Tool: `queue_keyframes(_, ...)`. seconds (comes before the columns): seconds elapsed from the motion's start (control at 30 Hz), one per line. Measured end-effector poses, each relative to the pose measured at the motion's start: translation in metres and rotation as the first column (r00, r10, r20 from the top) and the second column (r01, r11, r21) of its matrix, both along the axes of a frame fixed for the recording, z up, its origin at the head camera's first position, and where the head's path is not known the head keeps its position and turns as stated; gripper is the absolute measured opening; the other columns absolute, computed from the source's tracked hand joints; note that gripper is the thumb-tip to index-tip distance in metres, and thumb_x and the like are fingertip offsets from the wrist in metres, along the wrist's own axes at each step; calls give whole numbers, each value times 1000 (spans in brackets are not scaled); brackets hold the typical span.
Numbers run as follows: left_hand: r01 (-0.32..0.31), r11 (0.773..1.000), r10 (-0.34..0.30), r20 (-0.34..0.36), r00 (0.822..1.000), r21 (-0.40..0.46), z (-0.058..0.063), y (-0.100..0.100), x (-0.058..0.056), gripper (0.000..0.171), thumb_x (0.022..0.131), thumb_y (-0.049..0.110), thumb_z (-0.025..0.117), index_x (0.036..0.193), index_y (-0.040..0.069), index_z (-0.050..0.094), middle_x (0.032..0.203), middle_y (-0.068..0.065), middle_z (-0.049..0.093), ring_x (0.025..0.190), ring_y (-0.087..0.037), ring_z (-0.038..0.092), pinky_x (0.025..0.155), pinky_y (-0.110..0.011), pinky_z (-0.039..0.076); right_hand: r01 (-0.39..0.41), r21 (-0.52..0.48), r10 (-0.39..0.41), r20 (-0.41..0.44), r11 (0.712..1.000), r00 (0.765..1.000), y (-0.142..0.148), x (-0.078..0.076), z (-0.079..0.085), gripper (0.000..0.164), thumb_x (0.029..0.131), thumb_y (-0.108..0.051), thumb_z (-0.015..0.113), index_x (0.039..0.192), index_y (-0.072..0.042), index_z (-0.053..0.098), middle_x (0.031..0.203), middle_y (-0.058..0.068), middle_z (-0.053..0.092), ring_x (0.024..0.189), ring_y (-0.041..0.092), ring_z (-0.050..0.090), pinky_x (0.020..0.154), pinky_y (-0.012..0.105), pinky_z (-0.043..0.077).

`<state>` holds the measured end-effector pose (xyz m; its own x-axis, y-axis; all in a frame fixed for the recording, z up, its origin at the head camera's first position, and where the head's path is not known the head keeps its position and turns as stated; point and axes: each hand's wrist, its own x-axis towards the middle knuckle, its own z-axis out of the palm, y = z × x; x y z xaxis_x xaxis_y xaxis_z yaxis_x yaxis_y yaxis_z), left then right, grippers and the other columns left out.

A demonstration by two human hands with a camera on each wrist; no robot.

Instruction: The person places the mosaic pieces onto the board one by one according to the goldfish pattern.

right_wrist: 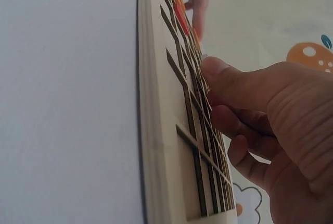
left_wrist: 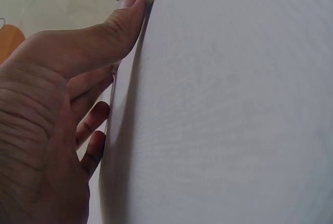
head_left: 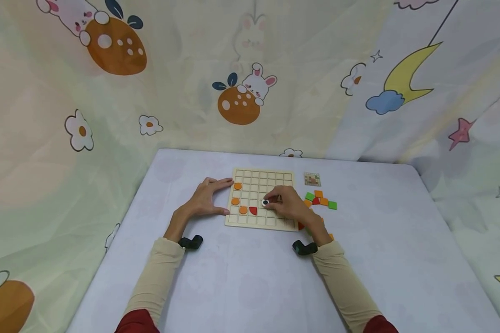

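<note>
A wooden grid board (head_left: 261, 222) lies on the table. My left hand (head_left: 204, 198) is at its left edge, fingers and thumb spread, fingertips touching the rim. In the left wrist view the thumb (left_wrist: 99, 47) reaches a corner of the board. My right hand (head_left: 289, 203) pinches a white round piece with a black dot (head_left: 265, 202) over the middle of the grid; in the right wrist view the thumb largely hides it. Orange discs (head_left: 237, 186) sit in squares at the left of the board. A red quarter-circle piece (head_left: 253, 211) lies beside the lowest disc.
To the right of the board lie several loose orange, red and green pieces (head_left: 332, 205), some partly hidden by the right forearm. A small patterned card (head_left: 312, 179) lies behind them. A white cloth covers the table (head_left: 241, 286), and a printed curtain (head_left: 183, 92) hangs behind it.
</note>
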<state>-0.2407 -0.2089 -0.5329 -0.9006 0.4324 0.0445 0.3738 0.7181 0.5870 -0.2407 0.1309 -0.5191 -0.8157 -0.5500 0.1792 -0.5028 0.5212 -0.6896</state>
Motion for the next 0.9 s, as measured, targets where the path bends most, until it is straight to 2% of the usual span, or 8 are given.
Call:
queue_keyframes(0.17, -5, 1000, 5, -10, 1000, -13, -1, 0, 1, 105, 77, 48, 97, 166, 23, 49, 175, 1, 45, 137, -31, 45, 114, -61, 36, -24, 11, 24, -1, 1000, 1000, -9, 0, 2, 19, 93, -8, 86, 111, -2, 84, 98, 7, 80, 84, 13, 67, 77, 26, 56)
queue_keyframes(0.43, -9, 1000, 9, 5, 1000, -21, -1, 2, 1, 106, 77, 48, 98, 167, 24, 48, 176, 1, 44, 139, -31, 44, 115, -61, 36, -15, 30, 16, -22, 999, 1000, -22, 0, -1, 20, 94, -9, 86, 113, -3, 84, 100, 7, 80, 87, 14, 70, 80, 29, 59)
queue_keyframes(0.9, -18, 1000, 18, 10, 1000, -19, -2, 2, 1, 106, 77, 49, 98, 167, 27, 48, 175, 3, 44, 139, -30, 45, 116, -61, 36, -11, 12, 11, 12, 1000, 1000, -27, -2, -5, 19, 96, -6, 83, 114, -4, 84, 102, 7, 81, 88, 14, 71, 81, 30, 60)
